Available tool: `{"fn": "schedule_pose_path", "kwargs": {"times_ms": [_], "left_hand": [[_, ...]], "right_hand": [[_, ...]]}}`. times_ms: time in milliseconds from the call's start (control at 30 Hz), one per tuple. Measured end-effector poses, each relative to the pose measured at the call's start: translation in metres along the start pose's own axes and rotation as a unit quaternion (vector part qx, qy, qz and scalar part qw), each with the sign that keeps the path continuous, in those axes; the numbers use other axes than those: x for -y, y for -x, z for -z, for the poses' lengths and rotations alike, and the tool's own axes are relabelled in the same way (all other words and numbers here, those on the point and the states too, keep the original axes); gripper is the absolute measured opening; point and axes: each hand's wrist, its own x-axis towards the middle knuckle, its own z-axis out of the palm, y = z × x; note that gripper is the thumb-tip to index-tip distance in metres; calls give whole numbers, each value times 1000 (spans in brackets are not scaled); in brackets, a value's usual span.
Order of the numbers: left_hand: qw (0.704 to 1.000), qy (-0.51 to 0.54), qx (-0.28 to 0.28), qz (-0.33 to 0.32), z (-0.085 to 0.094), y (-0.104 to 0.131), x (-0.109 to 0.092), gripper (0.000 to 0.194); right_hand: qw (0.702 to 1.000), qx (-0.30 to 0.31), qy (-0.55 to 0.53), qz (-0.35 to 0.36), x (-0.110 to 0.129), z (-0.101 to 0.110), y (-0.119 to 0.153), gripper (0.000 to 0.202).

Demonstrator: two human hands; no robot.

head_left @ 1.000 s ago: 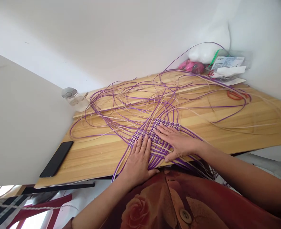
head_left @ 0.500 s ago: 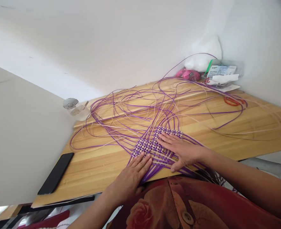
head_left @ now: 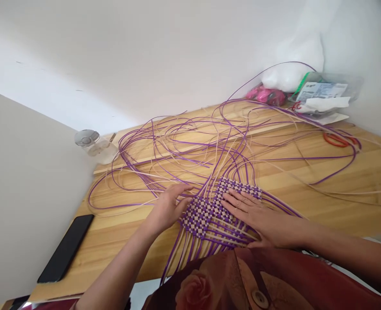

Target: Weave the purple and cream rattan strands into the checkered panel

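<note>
A checkered piece of purple and beige weaving (head_left: 197, 215) lies on the wooden table in front of me, with loose strands (head_left: 145, 172) fanning out from its far and left sides. More strands run from its near edge toward my body. My right hand (head_left: 253, 217) rests flat on the right part of the weave, fingers stretched out. At the weave's upper left edge is my left hand (head_left: 168, 206), thumb and fingers curved and apart, close to the strands there. Whether its fingertips touch a strand I cannot tell.
A black phone (head_left: 66, 249) lies at the table's left edge. A clear bottle with a grey lid (head_left: 95, 145) stands against the wall. Red-handled scissors (head_left: 339, 139) lie at the right. Behind them are plastic packets (head_left: 322, 92), a pink bundle (head_left: 266, 94) and a white bag (head_left: 282, 77).
My left hand has lifted from the weave's near edge and moved up to its left side, fingers now curved. My right hand still lies flat on the weave. The view has shifted slightly.
</note>
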Motion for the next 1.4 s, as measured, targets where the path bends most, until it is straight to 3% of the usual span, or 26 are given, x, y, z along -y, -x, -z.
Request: {"fn": "schedule_pose_path", "kwargs": {"times_ms": [200, 433, 567, 767, 867, 1067, 1267, 1400], "left_hand": [[993, -101, 58, 18, -17, -25, 4, 46], [984, -82, 119, 106, -6, -37, -1, 48], [980, -19, 175, 93, -2, -41, -2, 35], [963, 67, 231, 119, 0, -45, 5, 38], [970, 72, 202, 112, -4, -45, 7, 38], [982, -70, 132, 113, -15, -43, 3, 27], [966, 88, 223, 98, -3, -45, 6, 28], [977, 47, 188, 84, -2, -48, 1, 13]], "right_hand": [[1000, -24, 18, 5, -4, -13, 0, 93], [993, -116, -19, 19, -7, -12, -9, 71], [979, -185, -82, 25, 6, -1, -18, 38], [961, -205, -145, 119, 21, 3, -44, 27], [956, -204, -147, 150, 20, -1, -56, 26], [958, -196, -133, 163, 13, -12, -61, 31], [961, -186, -114, 169, 11, -14, -60, 36], [958, -194, -116, 174, 10, -16, -61, 37]]}}
